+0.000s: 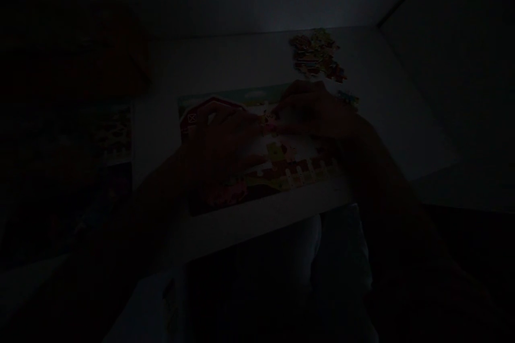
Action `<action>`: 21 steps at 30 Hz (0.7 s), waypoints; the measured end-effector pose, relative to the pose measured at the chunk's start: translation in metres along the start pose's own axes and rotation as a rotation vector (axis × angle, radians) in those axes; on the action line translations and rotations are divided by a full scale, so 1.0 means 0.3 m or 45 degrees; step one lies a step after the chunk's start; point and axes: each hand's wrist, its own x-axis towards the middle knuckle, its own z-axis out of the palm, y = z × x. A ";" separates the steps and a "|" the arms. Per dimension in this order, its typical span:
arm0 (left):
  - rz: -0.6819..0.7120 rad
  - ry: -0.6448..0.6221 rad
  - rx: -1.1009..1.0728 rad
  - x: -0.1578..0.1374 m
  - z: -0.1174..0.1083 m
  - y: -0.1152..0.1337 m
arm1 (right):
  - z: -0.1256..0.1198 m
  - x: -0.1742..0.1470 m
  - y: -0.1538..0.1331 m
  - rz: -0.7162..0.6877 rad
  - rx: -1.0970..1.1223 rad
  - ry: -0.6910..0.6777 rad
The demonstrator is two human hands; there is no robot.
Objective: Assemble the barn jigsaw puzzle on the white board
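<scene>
The picture is very dark. A partly assembled colourful jigsaw puzzle [281, 171] lies on a white table [241, 64]. My left hand [225, 144] rests on the puzzle's left half. My right hand [317, 110] lies over its upper right part. The fingertips of both hands meet around a small puzzle piece [269, 120] near the puzzle's middle. Which hand grips the piece is too dark to tell.
A pile of loose puzzle pieces [316, 56] lies at the back of the table, with a few more [348, 97] beside my right hand. A dark box or picture sheet [116, 134] sits at the left. A wall rises on the right.
</scene>
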 end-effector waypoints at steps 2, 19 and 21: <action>0.003 -0.015 -0.004 -0.004 0.003 0.002 | -0.008 -0.006 -0.003 0.007 -0.050 0.012; -0.025 -0.060 -0.150 0.001 -0.009 0.029 | -0.020 -0.023 -0.029 0.093 -0.072 -0.036; -0.051 -0.070 -0.150 0.001 -0.014 0.038 | -0.021 -0.021 -0.031 0.104 -0.009 -0.046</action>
